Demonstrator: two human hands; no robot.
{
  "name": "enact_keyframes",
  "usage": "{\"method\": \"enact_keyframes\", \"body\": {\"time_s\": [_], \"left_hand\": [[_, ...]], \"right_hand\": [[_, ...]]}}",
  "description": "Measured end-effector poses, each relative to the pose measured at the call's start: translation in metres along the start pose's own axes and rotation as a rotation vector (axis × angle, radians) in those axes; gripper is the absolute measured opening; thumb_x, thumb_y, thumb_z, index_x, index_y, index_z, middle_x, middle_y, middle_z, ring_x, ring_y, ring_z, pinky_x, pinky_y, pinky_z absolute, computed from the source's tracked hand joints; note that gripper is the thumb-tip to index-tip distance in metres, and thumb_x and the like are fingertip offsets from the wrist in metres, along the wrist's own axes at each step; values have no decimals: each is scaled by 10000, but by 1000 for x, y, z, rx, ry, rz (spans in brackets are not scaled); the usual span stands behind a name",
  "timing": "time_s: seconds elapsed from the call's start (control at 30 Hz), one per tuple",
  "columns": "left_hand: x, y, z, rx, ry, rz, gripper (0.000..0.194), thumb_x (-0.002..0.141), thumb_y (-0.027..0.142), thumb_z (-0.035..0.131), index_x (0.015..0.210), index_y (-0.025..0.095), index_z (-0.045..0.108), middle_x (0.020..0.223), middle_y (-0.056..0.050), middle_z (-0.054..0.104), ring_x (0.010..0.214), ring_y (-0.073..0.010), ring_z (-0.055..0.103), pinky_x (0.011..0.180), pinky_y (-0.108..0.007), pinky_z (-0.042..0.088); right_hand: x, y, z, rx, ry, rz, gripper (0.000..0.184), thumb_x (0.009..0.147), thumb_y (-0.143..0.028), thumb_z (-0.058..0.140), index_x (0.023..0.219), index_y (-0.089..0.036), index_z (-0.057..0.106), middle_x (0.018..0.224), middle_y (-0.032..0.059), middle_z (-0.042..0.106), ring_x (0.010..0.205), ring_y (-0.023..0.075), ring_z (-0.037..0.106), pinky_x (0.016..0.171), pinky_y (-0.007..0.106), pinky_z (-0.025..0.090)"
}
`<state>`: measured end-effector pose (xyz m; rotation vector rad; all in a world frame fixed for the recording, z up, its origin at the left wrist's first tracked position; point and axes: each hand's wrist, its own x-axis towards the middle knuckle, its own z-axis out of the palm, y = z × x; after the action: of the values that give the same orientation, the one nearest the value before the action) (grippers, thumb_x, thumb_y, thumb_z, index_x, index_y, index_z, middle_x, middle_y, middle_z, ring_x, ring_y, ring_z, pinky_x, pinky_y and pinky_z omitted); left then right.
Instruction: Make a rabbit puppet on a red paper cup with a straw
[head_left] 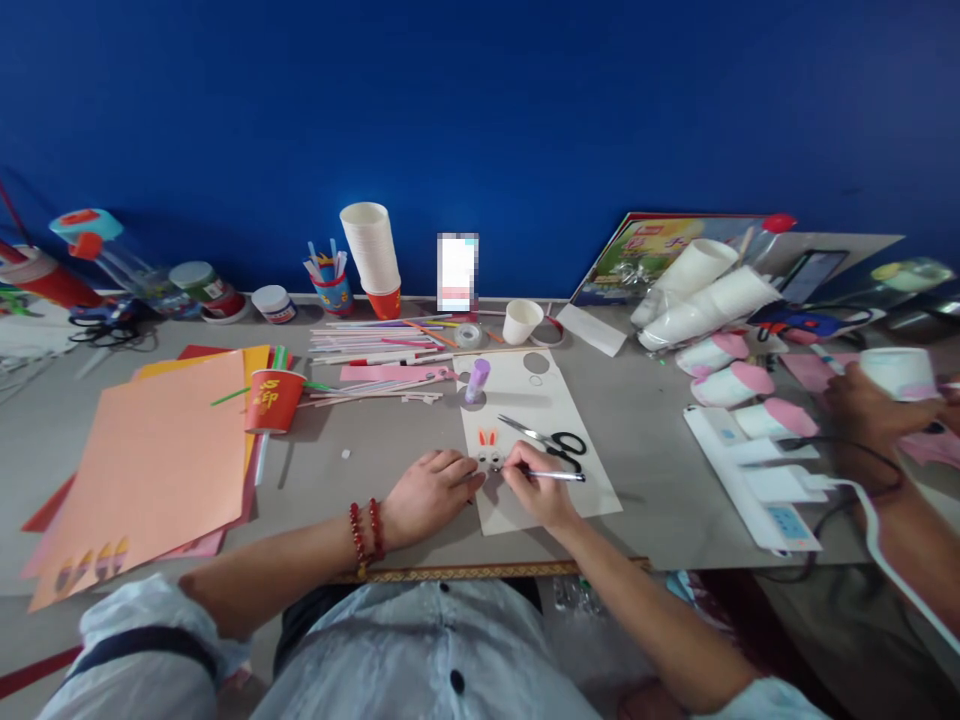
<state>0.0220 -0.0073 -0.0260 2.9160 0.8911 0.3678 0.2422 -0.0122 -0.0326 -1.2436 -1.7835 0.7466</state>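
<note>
A white paper sheet (570,420) lies in front of me, with two orange ear shapes (487,438) and two round eyes (489,459) on a small rabbit face. My right hand (544,490) is closed around a pen (562,476), its tip end at the face, hidden by the fingers. At the sheet's left edge rests my left hand (435,492), fingers bent together beside the face. A small dark tip shows under its thumb; I cannot make out what it is. Black-handled scissors (551,437) and a purple glue stick (478,381) are on the sheet.
Coloured paper sheets (165,430) and a red cup (274,402) are at left. Behind lie several sticks (375,345), stacked white cups (371,250) and a tape roll (469,335). At right, near a power strip (750,480), another person's hand (874,410) holds a cup (898,373).
</note>
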Motion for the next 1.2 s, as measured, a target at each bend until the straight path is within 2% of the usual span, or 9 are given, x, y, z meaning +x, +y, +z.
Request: {"method": "enact_keyframes", "body": {"time_s": [1.2], "left_hand": [[0, 2, 0, -23, 10, 5, 240, 982, 241, 506, 1202, 199, 590, 1208, -58, 628, 1107, -219, 560, 917, -370, 469]], "right_hand": [[2, -1, 0, -31, -36, 11, 209, 818, -124, 488, 647, -227, 429, 555, -47, 439, 506, 128, 412, 519, 265, 315]]}}
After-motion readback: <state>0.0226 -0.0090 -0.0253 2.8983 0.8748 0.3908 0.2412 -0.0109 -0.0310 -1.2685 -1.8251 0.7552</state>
